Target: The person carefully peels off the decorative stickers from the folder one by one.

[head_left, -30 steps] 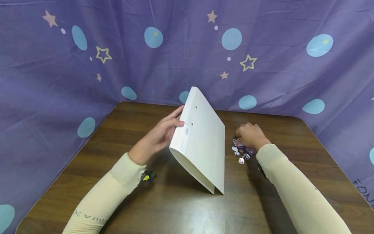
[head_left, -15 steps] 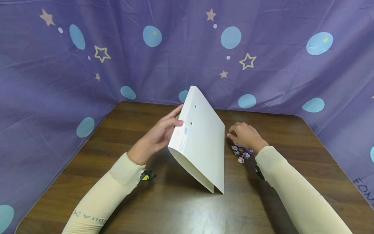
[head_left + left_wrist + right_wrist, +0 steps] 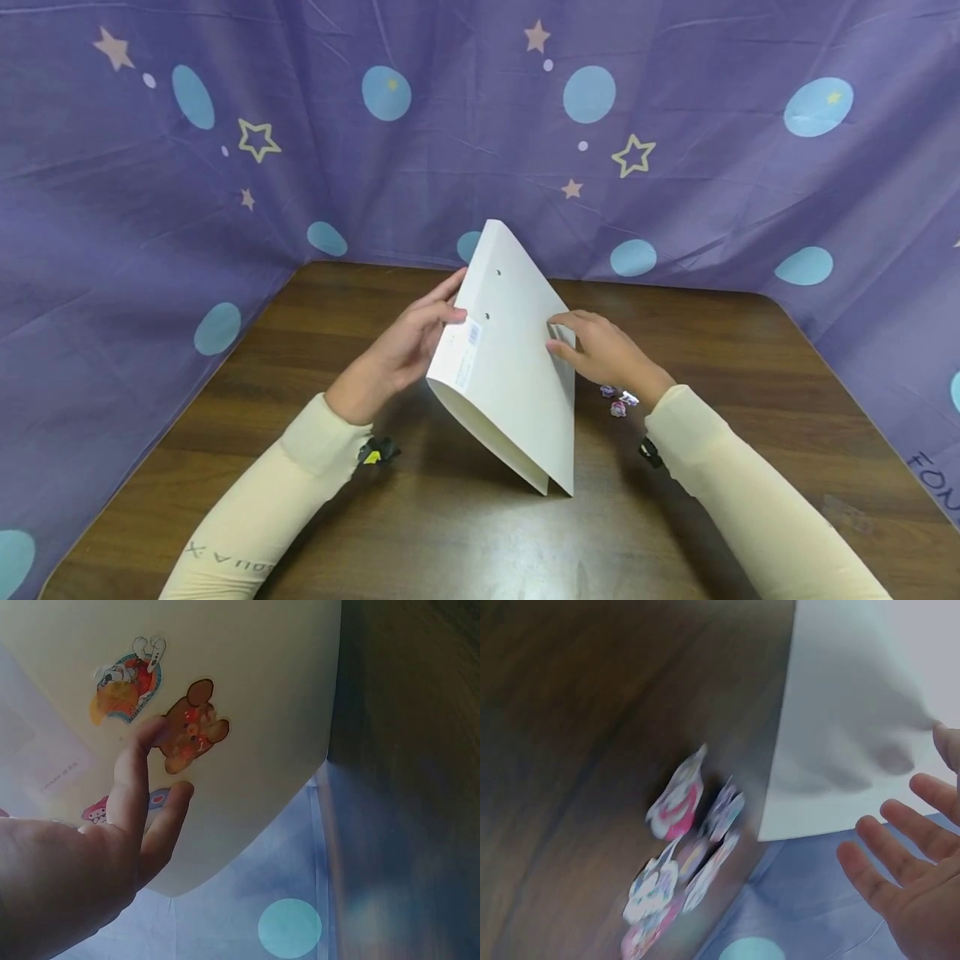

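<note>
A white binder stands tilted on the table, its spine raised toward the left and its cover edges down. My left hand grips it by the spine, thumb on the near side. In the left wrist view, a brown bear sticker and a dog sticker are on the cover on that side, partly behind my fingers. My right hand is at the plain right cover with its fingers extended; whether they touch it is unclear. Loose stickers lie on the table beneath and beside that hand.
The brown wooden table ends at a purple curtain at the back and sides. Dark wrist devices sit at both cuffs, the left one having a yellow mark.
My right hand has moved left from the loose stickers to the binder's right cover, and its fingers have straightened. The left hand and the binder have stayed nearly still.
</note>
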Demonstrator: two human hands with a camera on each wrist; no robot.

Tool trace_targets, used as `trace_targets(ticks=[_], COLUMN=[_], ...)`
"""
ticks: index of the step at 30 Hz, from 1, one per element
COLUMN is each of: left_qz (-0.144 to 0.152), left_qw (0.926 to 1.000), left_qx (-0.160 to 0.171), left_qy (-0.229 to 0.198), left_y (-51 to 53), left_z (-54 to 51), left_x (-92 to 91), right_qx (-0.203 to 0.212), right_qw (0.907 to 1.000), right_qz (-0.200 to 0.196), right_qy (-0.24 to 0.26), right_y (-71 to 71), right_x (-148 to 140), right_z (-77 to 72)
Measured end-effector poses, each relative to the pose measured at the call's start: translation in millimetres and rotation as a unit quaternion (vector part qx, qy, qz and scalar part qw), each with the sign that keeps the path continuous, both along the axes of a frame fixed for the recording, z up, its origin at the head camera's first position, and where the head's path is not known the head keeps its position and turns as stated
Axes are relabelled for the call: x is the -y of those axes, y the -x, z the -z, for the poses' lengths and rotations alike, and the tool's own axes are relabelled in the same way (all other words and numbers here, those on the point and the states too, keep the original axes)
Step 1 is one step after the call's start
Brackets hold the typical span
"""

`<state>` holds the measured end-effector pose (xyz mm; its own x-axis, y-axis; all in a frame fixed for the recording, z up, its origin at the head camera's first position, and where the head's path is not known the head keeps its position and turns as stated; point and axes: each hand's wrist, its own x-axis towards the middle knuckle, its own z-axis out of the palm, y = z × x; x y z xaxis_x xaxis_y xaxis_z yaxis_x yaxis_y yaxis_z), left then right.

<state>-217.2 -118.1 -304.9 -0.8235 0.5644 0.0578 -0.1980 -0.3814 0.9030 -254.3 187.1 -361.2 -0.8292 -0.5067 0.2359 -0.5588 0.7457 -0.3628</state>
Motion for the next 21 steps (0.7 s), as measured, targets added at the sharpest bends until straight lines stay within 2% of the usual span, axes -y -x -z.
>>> trace_targets(ticks=[5, 12, 21], left_qz=[0.001, 0.005, 0.003], left_qw=[1.0, 0.9999, 0.9998], left_qx=[0.005, 0.01, -0.001], left_qy=[-0.003, -0.006, -0.021], left_y=[0.9, 1.2, 1.8], left_z=[0.6, 0.9, 1.5], left_x=[0.0, 0.3, -1.4], right_qx=[0.002, 0.051, 0.099], right_qw=[0.999, 0.9899, 0.9811], right_qz=[-0.02, -0.019, 0.006], right_qy=[0.04, 0.131, 0.166], right_y=[-3.4, -12.4, -14.4], right_x=[10.0, 26.9, 37.6], right_z=[0.0, -5.7, -8.2])
